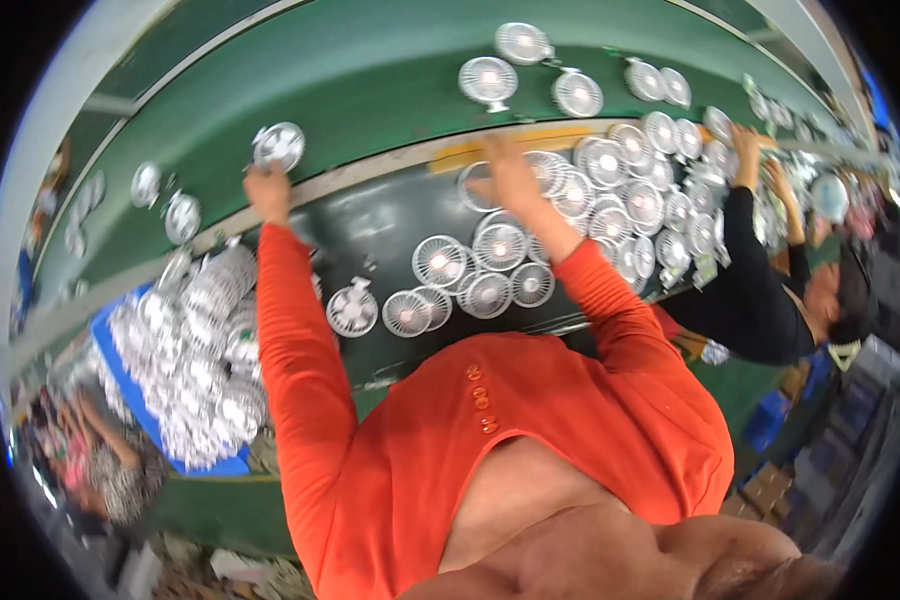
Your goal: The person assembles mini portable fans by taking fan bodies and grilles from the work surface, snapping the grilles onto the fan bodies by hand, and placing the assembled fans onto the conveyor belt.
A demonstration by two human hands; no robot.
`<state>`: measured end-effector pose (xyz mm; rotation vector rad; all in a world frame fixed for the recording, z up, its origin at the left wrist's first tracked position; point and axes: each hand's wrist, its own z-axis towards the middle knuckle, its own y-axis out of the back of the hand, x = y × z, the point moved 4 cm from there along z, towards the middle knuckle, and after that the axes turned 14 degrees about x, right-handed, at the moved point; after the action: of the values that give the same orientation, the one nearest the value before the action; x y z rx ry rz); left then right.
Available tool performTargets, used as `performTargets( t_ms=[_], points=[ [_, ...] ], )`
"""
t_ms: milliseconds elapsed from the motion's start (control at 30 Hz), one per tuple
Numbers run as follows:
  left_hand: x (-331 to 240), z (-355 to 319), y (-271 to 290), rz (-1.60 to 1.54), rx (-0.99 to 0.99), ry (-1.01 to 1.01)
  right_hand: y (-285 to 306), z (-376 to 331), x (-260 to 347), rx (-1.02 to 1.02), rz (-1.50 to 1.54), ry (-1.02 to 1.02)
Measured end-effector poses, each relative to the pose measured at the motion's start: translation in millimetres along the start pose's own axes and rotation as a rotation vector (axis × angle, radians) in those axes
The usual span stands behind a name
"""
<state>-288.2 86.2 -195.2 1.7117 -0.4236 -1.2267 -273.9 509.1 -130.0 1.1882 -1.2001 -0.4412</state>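
Note:
Beside the green conveyor belt, my left hand (267,192) is closed on the lower edge of a small white fan (279,146), which is over the belt. My right hand (513,183) reaches over the dark worktable at its far edge. Its thumb overlaps the round grille of another small fan (473,186); the other fingers are blurred, so its grip is unclear. Between my arms, several round fan units (440,262) lie on the table, some overlapping. One white fan with open blades (352,310) lies apart, nearer my left forearm.
A blue-edged bin (210,467) heaped with white fan parts stands left of my left arm. More fans (642,203) crowd the table at right, beside a co-worker in a black sleeve (745,235). Spaced-out fans (488,80) lie on the belt (370,80). A yellow strip (455,157) runs along the belt's edge.

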Motion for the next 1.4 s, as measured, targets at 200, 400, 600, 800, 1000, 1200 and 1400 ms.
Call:
performTargets(
  t_ms=[200, 400, 600, 800, 1000, 1200, 1400],
  points=[
    [-24, -16, -4, -0.221, 0.010, -0.216, -14, -18, 14, 0.032, 0.062, -0.007],
    [-123, -118, -27, -0.787, 0.341, -0.155, 33, 0, 44, -0.228, 0.671, -0.042],
    [-153, -202, -61, -1.686, 0.682, 0.324, 2, -18, 94, -0.213, 0.517, 0.306],
    [-150, -232, -37, -1.887, 0.798, 0.385, -10, -38, 107, -0.022, 0.426, 0.449],
    [-151, -243, -22, -1.903, 0.678, 0.354, -3, -41, 114, 0.111, 0.469, 0.377],
    [-158, -247, 6, -1.722, 0.474, 0.227, -6, -46, 138, 0.114, 0.607, 0.321],
    [-177, -253, 29, -1.797, 0.421, 0.213, -8, -54, 152, 0.012, 0.590, 0.433]
  ],
)
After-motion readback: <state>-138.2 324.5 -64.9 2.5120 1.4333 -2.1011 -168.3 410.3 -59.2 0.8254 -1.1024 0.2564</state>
